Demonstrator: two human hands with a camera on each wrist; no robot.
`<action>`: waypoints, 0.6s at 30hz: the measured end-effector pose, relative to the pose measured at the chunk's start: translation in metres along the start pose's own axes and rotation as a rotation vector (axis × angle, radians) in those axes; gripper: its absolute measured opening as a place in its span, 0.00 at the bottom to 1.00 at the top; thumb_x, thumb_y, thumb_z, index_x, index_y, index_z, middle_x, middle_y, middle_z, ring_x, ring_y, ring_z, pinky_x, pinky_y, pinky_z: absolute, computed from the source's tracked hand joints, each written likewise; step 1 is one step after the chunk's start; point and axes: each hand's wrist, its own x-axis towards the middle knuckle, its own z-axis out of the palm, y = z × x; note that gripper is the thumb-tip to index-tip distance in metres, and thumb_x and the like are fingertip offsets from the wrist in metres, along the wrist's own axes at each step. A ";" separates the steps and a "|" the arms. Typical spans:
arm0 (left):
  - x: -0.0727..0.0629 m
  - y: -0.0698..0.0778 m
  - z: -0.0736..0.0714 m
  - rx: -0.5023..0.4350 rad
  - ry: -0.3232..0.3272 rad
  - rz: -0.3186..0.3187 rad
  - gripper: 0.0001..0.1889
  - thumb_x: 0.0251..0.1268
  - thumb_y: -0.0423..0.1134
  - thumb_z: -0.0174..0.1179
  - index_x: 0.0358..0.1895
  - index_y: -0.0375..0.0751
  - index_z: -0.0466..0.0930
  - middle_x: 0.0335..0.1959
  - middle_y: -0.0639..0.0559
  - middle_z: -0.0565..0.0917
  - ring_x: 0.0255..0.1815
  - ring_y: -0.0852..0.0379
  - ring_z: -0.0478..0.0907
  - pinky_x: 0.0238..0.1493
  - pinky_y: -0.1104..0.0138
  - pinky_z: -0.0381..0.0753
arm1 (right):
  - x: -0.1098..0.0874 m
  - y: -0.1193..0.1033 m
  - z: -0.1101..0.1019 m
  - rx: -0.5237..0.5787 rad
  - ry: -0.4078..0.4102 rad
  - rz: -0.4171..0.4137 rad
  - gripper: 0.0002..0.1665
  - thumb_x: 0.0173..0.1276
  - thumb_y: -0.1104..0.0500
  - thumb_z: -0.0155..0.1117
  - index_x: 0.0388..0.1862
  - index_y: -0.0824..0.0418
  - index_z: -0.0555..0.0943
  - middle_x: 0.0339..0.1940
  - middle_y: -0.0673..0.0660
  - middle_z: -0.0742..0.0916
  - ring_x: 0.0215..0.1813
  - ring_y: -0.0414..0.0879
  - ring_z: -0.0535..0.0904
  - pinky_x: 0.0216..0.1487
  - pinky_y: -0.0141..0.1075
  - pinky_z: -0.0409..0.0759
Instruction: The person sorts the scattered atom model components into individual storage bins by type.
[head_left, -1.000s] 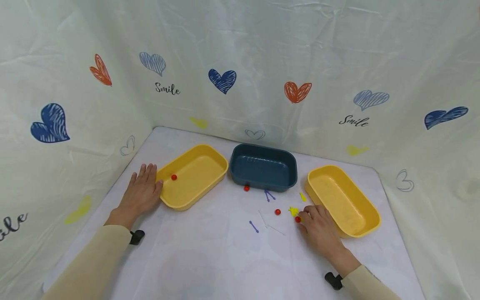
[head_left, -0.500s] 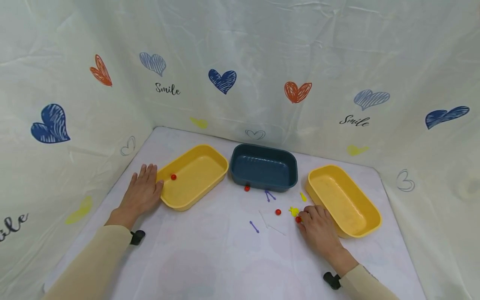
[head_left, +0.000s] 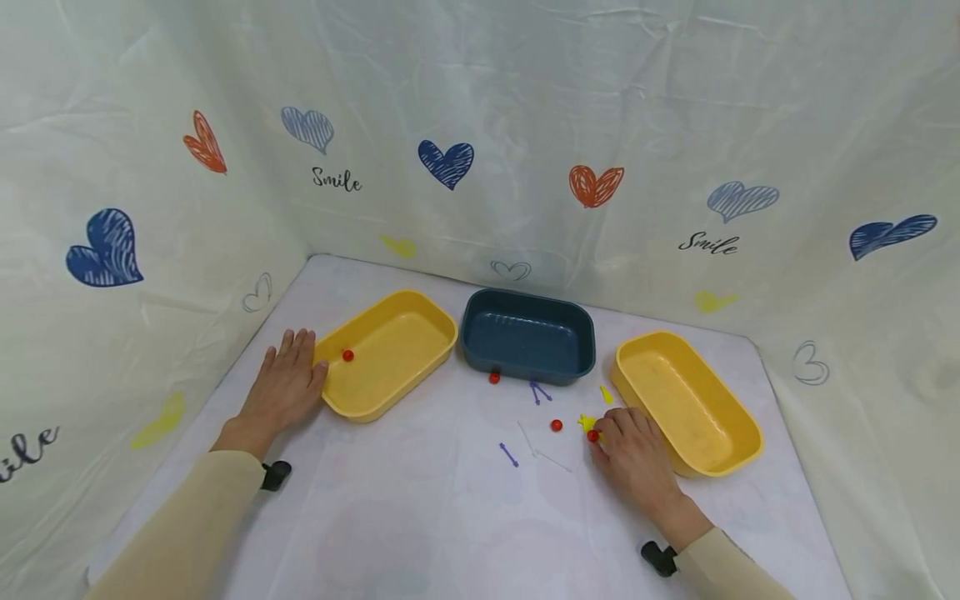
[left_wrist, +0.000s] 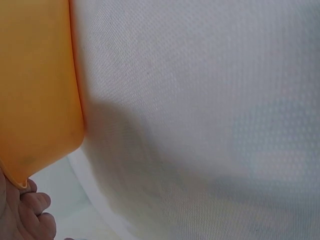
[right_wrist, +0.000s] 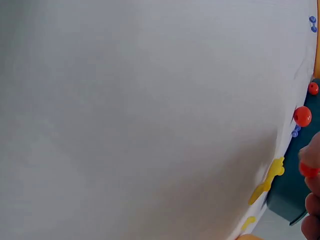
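My left hand (head_left: 283, 385) rests at the left side of the left yellow tray (head_left: 427, 307), fingers straight, thumb at the rim. A red bead (head_left: 348, 356) lies inside that tray. Beside the right yellow tray (head_left: 693, 408), my right hand (head_left: 637, 458) pinches a red bead (right_wrist: 307, 170) between thumb and finger, seen clearly in the right wrist view. Just beyond the fingertips lies a small yellow piece (right_wrist: 270, 177), partly hidden in the head view. Another red bead (head_left: 557, 425) lies on the table to their left.
A dark blue tray (head_left: 528, 333) stands at the back between the yellow ones, a red bead (head_left: 494, 377) at its front. Purple sticks (head_left: 508, 454), thin white sticks (head_left: 551, 459) and a yellow piece (head_left: 606, 394) lie on the white table. A printed curtain (head_left: 510, 83) hangs behind.
My right hand has shifted slightly leftward and away from me, with the red bead at its fingertips. The left hand and the trays have stayed where they were.
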 end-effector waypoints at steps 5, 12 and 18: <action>0.001 -0.001 0.002 -0.005 -0.005 -0.001 0.38 0.87 0.47 0.39 0.84 0.25 0.39 0.85 0.25 0.46 0.87 0.31 0.35 0.84 0.38 0.32 | 0.014 -0.007 -0.002 -0.016 0.015 -0.017 0.21 0.62 0.50 0.78 0.44 0.63 0.81 0.39 0.58 0.82 0.46 0.55 0.72 0.50 0.46 0.74; 0.001 -0.002 0.002 0.000 -0.004 -0.008 0.38 0.87 0.47 0.40 0.84 0.25 0.40 0.85 0.26 0.46 0.87 0.31 0.35 0.84 0.37 0.32 | 0.038 -0.020 -0.004 0.004 0.038 -0.098 0.18 0.66 0.50 0.71 0.45 0.61 0.79 0.40 0.58 0.81 0.47 0.56 0.72 0.51 0.47 0.74; 0.001 -0.001 0.002 0.007 -0.008 -0.014 0.38 0.87 0.48 0.40 0.84 0.26 0.39 0.85 0.26 0.46 0.87 0.31 0.35 0.84 0.38 0.32 | 0.057 -0.033 -0.006 0.045 0.040 -0.128 0.17 0.68 0.50 0.72 0.46 0.60 0.79 0.42 0.57 0.80 0.49 0.55 0.72 0.51 0.47 0.71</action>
